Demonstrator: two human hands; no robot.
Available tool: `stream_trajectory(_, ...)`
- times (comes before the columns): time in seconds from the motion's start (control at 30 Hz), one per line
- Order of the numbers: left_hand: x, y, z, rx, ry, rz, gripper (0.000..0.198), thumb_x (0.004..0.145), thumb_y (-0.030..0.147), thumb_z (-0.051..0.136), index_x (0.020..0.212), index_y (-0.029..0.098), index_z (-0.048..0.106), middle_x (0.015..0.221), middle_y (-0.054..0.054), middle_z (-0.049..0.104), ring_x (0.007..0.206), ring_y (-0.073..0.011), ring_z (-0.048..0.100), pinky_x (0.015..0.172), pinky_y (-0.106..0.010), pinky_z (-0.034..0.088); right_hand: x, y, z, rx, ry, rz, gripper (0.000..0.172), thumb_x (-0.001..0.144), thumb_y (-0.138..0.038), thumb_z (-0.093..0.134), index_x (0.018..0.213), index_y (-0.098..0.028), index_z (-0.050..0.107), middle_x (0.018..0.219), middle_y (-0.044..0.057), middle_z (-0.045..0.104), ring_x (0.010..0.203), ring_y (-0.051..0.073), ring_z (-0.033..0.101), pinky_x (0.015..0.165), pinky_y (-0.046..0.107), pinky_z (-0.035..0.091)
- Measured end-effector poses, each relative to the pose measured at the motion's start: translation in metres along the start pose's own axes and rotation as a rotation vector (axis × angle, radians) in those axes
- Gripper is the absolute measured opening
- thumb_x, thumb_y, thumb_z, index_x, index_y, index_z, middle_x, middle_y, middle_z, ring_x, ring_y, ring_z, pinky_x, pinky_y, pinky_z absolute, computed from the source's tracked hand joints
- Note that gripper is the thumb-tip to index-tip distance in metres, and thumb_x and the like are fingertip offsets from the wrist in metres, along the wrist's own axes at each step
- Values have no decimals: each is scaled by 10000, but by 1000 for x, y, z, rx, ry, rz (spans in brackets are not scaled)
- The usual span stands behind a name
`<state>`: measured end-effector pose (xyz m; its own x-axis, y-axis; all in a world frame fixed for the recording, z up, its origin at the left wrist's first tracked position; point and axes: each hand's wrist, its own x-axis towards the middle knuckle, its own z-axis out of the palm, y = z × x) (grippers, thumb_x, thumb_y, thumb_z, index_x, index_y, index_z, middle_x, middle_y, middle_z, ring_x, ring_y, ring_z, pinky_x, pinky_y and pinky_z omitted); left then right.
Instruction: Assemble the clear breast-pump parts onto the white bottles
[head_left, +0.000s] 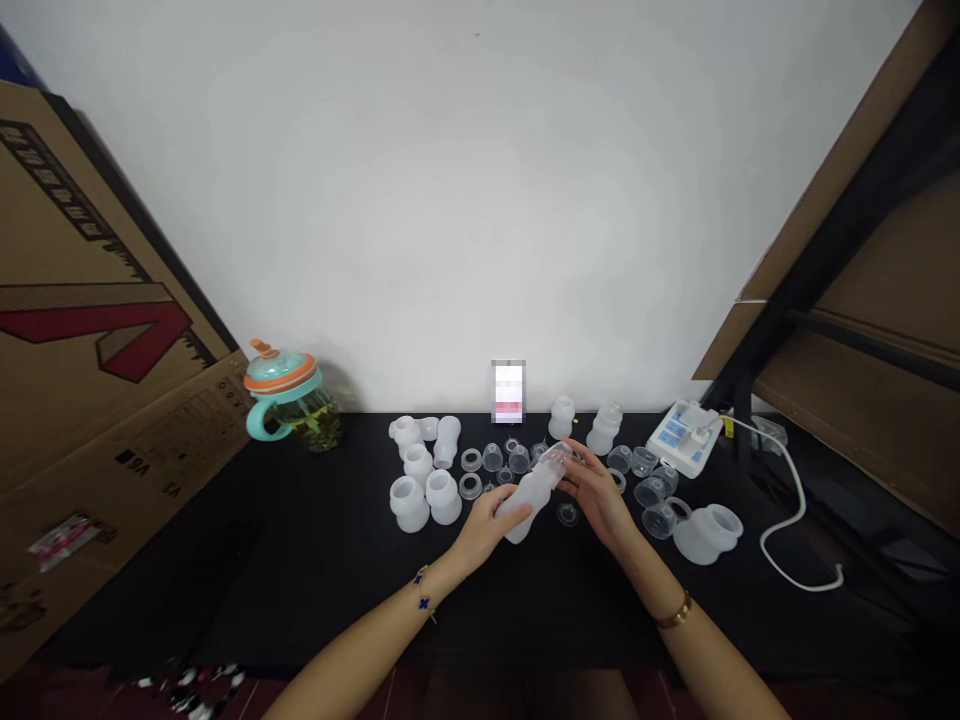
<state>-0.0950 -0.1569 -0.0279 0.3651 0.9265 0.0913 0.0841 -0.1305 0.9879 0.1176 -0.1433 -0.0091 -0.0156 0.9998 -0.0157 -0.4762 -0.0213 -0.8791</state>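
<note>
A frosted white baby bottle [531, 497] is held tilted above the black table, its clear cap end up and to the right. My left hand [486, 523] is wrapped round the bottle's lower body. My right hand [598, 492] has its fingers closed round the clear cap [556, 456] at the top. Just below, a clear nipple-like piece [568, 514] lies on the table. Behind my hands lie several clear caps [518, 459] and white rings [471, 487]. Several open frosted bottles [409, 503] stand to the left.
At the back left stands a teal-lidded glass jug [300, 400]. A lit phone [508, 392] leans against the wall. To the right are a power strip [684, 437] with a white cable [801, 500], more clear caps [660, 520] and a wide bottle [707, 533]. Cardboard [112, 330] borders the left side.
</note>
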Motion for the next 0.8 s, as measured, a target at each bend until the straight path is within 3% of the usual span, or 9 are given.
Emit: stream_trajectory(0.8, 0, -3, 0, -31, -17, -5, 435, 860, 519, 671, 1050, 131, 729, 894, -43, 677, 815, -204, 578, 728, -277, 412, -2, 0, 4, -49, -40, 11, 430, 738, -353, 843, 1144, -277, 726, 1082, 42, 739, 976, 231, 666, 781, 331, 541)
